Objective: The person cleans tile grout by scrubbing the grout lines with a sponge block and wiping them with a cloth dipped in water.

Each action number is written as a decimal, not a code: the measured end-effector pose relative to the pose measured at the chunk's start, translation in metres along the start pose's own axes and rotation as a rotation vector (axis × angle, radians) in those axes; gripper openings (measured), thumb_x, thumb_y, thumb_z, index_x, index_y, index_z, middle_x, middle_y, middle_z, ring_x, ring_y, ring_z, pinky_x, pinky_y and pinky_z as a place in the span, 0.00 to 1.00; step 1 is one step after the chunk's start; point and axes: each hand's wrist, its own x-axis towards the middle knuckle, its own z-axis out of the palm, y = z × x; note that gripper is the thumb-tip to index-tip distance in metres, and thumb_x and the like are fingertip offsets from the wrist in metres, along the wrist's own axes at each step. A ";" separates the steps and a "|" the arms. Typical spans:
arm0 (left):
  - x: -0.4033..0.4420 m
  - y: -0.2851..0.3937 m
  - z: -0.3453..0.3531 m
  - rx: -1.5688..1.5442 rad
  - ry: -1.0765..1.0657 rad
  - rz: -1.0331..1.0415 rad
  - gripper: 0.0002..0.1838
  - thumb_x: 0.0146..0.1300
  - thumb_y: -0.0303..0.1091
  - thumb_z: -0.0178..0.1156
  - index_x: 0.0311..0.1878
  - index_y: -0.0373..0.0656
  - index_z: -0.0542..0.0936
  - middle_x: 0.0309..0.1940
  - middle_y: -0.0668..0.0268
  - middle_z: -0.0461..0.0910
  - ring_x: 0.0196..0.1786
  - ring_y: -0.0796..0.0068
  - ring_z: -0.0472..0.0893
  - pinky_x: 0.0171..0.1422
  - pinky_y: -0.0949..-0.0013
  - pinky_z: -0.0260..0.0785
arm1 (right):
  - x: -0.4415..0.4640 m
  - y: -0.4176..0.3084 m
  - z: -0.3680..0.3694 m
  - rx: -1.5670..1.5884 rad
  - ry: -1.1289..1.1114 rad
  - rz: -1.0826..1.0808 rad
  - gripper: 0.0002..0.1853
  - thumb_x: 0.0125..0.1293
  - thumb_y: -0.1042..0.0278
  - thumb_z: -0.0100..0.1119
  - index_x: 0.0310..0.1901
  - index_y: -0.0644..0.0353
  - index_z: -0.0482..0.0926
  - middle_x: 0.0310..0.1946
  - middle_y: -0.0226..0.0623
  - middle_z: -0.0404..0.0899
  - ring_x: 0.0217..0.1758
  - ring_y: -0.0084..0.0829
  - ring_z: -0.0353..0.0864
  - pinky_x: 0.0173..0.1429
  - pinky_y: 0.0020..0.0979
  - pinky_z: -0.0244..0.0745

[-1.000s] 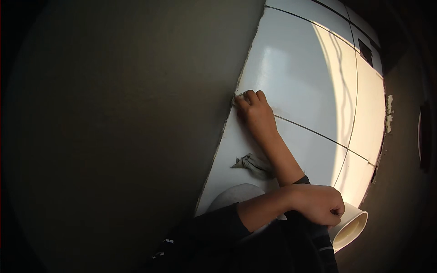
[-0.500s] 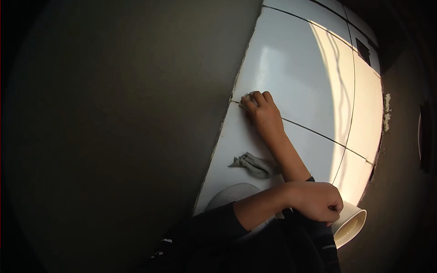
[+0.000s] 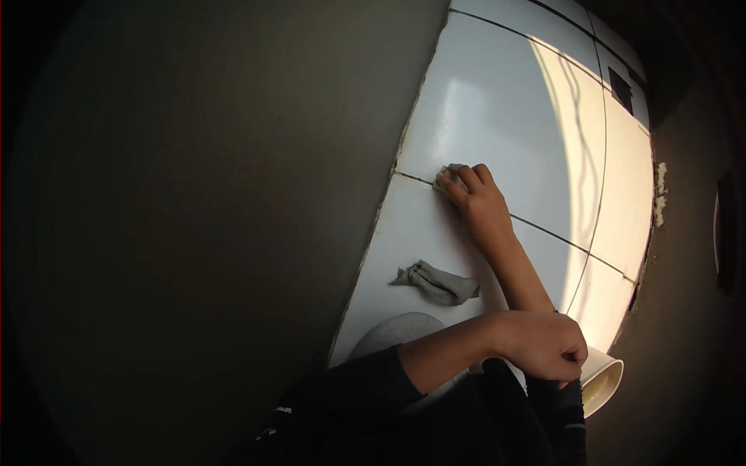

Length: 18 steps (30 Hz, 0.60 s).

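Right hand (image 3: 480, 203) pinches pale wad (image 3: 446, 172) at tile joint (image 3: 413, 179), left hand (image 3: 546, 345) curled

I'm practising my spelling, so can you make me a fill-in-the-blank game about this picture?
1. The hand reaching out onto the white tiles is the person's ____ one.
2. The fingers of the left hand are curled into a ____.
3. The crumpled cloth lying by itself is coloured ____.
4. Altogether, the number of hands you can see is ____.

Missing words: right; fist; grey; two.
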 end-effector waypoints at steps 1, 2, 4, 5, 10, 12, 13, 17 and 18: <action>0.001 0.001 0.001 -0.011 -0.016 -0.012 0.13 0.60 0.33 0.50 0.26 0.33 0.77 0.22 0.63 0.80 0.23 0.76 0.77 0.29 0.70 0.67 | 0.000 -0.001 0.002 -0.003 -0.004 0.002 0.17 0.49 0.78 0.57 0.44 0.59 0.81 0.41 0.34 0.76 0.40 0.34 0.72 0.42 0.29 0.77; 0.003 0.002 0.001 -0.021 -0.037 -0.024 0.13 0.60 0.33 0.50 0.26 0.33 0.77 0.22 0.63 0.80 0.23 0.76 0.77 0.29 0.70 0.67 | 0.003 -0.004 0.006 -0.009 0.010 -0.002 0.17 0.49 0.78 0.57 0.44 0.59 0.81 0.41 0.34 0.76 0.40 0.34 0.72 0.42 0.29 0.78; 0.004 -0.001 0.003 -0.018 -0.033 -0.001 0.13 0.60 0.33 0.51 0.26 0.34 0.77 0.22 0.63 0.80 0.23 0.77 0.76 0.29 0.71 0.67 | 0.015 -0.015 0.016 0.018 0.042 0.002 0.16 0.50 0.77 0.57 0.43 0.60 0.81 0.42 0.34 0.76 0.40 0.34 0.72 0.42 0.29 0.78; 0.003 -0.002 0.003 -0.016 -0.020 0.018 0.13 0.61 0.33 0.51 0.26 0.34 0.77 0.21 0.64 0.80 0.23 0.77 0.76 0.28 0.71 0.66 | 0.023 -0.021 0.024 0.021 0.061 -0.014 0.16 0.50 0.77 0.57 0.43 0.60 0.81 0.42 0.34 0.76 0.40 0.34 0.72 0.42 0.29 0.77; -0.003 0.000 -0.003 -0.030 0.014 -0.006 0.13 0.61 0.33 0.51 0.26 0.34 0.77 0.21 0.64 0.79 0.22 0.78 0.75 0.28 0.71 0.66 | 0.016 -0.016 0.018 0.077 0.025 -0.001 0.14 0.50 0.77 0.57 0.42 0.60 0.81 0.42 0.35 0.76 0.40 0.34 0.72 0.43 0.30 0.77; -0.003 0.003 -0.004 -0.024 0.028 -0.019 0.13 0.61 0.33 0.51 0.26 0.34 0.77 0.20 0.65 0.79 0.22 0.78 0.75 0.28 0.71 0.66 | -0.001 -0.008 0.007 0.054 0.018 0.006 0.15 0.50 0.77 0.57 0.42 0.60 0.81 0.42 0.35 0.76 0.40 0.34 0.72 0.42 0.30 0.77; -0.002 0.003 -0.003 -0.039 0.012 -0.010 0.13 0.61 0.33 0.51 0.25 0.34 0.77 0.20 0.65 0.79 0.22 0.78 0.75 0.28 0.71 0.66 | -0.001 -0.008 0.008 0.054 0.017 0.006 0.15 0.50 0.77 0.57 0.42 0.60 0.81 0.42 0.35 0.76 0.40 0.34 0.72 0.42 0.30 0.77; 0.002 -0.002 0.001 -0.031 -0.016 0.030 0.13 0.60 0.33 0.51 0.26 0.34 0.77 0.20 0.65 0.79 0.21 0.78 0.75 0.28 0.71 0.66 | 0.014 -0.020 0.019 0.091 0.039 0.039 0.16 0.49 0.77 0.58 0.42 0.60 0.81 0.42 0.35 0.76 0.41 0.34 0.72 0.43 0.30 0.76; 0.002 -0.002 0.001 -0.029 -0.017 0.027 0.13 0.60 0.33 0.51 0.26 0.34 0.77 0.20 0.65 0.79 0.21 0.78 0.75 0.28 0.71 0.66 | 0.022 -0.025 0.026 0.122 0.058 0.039 0.16 0.48 0.77 0.58 0.42 0.59 0.81 0.42 0.35 0.76 0.42 0.34 0.72 0.44 0.30 0.76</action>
